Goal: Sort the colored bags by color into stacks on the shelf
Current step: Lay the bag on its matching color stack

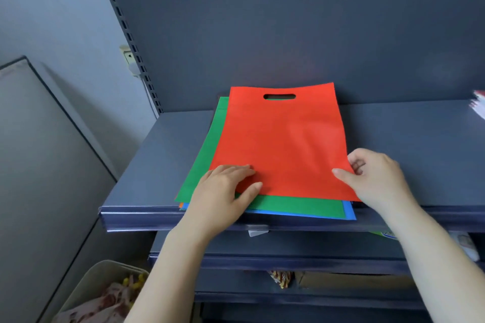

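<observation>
Sorting barely begun: one mixed pile on shelf. Left hand presses flat on red bag; right hand pinches its corner. Green bag, blue bag underneath, unsorted.

Two bare forearms are seen, the left hand and right hand ungloved, with no sleeves, rings or watch worn.

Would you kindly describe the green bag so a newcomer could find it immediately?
On the top grey shelf lies one pile of flat bags. The green bag sits directly under the red bag, above a blue bag; it alone is green.
</observation>
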Demonstrator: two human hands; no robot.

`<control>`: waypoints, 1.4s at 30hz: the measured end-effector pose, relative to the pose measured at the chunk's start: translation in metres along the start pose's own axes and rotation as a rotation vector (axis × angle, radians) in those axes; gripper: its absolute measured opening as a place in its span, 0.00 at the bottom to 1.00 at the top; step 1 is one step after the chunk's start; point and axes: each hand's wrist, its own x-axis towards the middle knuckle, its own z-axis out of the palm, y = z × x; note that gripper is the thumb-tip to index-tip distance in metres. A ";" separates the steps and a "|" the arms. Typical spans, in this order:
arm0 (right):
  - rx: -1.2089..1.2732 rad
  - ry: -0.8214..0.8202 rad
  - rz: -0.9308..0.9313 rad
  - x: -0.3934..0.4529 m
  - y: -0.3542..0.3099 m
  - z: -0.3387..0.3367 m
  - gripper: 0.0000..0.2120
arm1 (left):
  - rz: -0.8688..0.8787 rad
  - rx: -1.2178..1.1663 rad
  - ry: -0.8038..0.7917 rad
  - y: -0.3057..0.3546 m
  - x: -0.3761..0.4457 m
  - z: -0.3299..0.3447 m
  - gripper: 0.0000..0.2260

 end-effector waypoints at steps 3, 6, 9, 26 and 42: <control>0.022 0.137 -0.028 0.007 0.010 -0.006 0.07 | -0.086 0.030 0.052 -0.009 0.005 -0.005 0.18; 0.130 0.229 -0.006 0.012 0.023 -0.014 0.07 | -0.298 0.148 0.098 -0.025 0.007 -0.012 0.24; 0.320 0.256 0.050 0.012 0.029 -0.019 0.14 | -0.522 0.104 0.111 -0.041 0.007 -0.020 0.30; 0.818 0.056 0.202 -0.013 0.020 -0.032 0.24 | -0.464 -0.165 0.430 -0.030 -0.028 -0.047 0.07; 1.230 -0.246 0.219 -0.105 0.014 -0.055 0.15 | -0.641 -0.638 0.979 0.048 -0.199 -0.024 0.07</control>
